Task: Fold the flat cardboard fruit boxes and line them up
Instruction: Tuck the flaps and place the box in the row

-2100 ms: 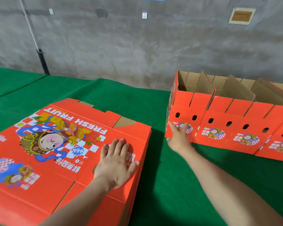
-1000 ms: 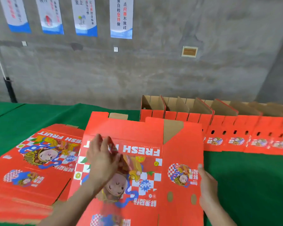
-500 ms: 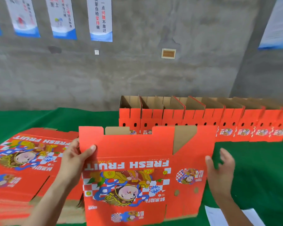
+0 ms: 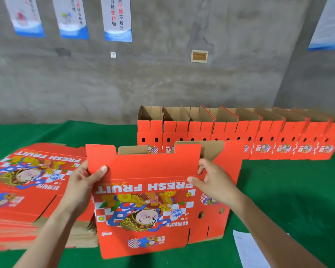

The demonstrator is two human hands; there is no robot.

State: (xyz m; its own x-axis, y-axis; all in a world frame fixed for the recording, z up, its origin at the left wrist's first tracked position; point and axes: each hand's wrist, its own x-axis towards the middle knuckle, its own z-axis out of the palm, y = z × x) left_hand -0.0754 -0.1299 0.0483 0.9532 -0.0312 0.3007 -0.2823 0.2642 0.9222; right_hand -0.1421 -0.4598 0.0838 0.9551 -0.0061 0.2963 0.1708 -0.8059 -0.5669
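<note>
Both forearms are in from the bottom corners of the view, bare, angling toward each other. Your left grip (image 4: 81,182) pinches the left edge of the cardboard box (image 4: 149,169): thumb flat across the printed front, pointing up and to the right, the other fingers hidden behind the panel. Your right grip (image 4: 216,183) has the right edge of the same top flap: thumb laid on the front, pointing left, fingers curled round the edge at the notch. Wrists sit about level, palms turned inward, hands well apart.
</note>
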